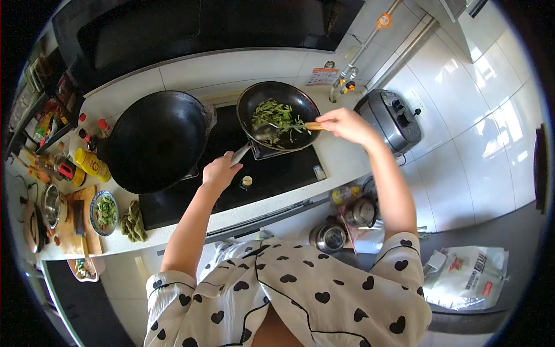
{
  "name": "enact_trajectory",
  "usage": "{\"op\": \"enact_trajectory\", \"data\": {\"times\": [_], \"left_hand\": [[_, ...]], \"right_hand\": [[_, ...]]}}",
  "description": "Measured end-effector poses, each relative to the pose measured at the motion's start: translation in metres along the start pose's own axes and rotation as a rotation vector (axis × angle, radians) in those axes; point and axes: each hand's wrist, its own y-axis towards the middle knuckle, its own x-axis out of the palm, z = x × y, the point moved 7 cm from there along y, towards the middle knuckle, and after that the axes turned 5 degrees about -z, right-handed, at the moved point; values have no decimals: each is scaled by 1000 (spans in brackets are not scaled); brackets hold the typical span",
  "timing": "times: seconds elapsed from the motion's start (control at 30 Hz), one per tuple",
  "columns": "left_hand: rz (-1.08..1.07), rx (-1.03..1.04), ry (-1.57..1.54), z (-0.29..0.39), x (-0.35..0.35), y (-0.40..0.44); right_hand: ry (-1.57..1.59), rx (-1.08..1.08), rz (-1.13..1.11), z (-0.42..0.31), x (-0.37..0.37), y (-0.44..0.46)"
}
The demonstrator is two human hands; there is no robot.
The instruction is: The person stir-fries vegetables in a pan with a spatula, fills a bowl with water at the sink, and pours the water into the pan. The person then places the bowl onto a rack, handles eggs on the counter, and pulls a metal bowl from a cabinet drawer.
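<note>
A dark frying pan [306, 104] sits on the right burner of the black stove [222, 194]. Chopped green vegetables [274, 114] lie in it, with some liquid at the near side. My left hand [222, 173] is closed round the pan's pale handle [241, 153]. My right hand [345, 124] grips the wooden handle of a spatula [313, 125], whose metal end reaches in among the vegetables. To the left, a large black wok [159, 141] covers the other burner.
A cutting board [88, 214] with a cleaver [79, 220], a bowl of chopped food [104, 213], a crumpled green cloth [134, 223] and a yellow bottle [92, 165] stand at the left. A dark pressure cooker [390, 122] is at the right, near a gas pipe [370, 43].
</note>
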Motion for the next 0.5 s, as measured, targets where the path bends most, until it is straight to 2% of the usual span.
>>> {"op": "enact_trajectory", "data": {"times": [0.07, 0.13, 0.2, 0.3, 0.47, 0.5], "left_hand": [[-53, -28, 6, -2, 2, 3], [-54, -36, -1, -2, 1, 1], [-24, -24, -2, -1, -1, 0], [31, 2, 3, -1, -1, -1], [2, -6, 15, 1, -1, 0], [1, -9, 13, -1, 0, 1]], "right_hand": [[277, 52, -16, 29, 32, 33], [434, 242, -39, 25, 53, 36], [575, 321, 16, 44, 71, 49], [594, 266, 210, 92, 72, 65], [500, 160, 429, 113, 42, 30], [291, 190, 325, 111, 39, 24]]}}
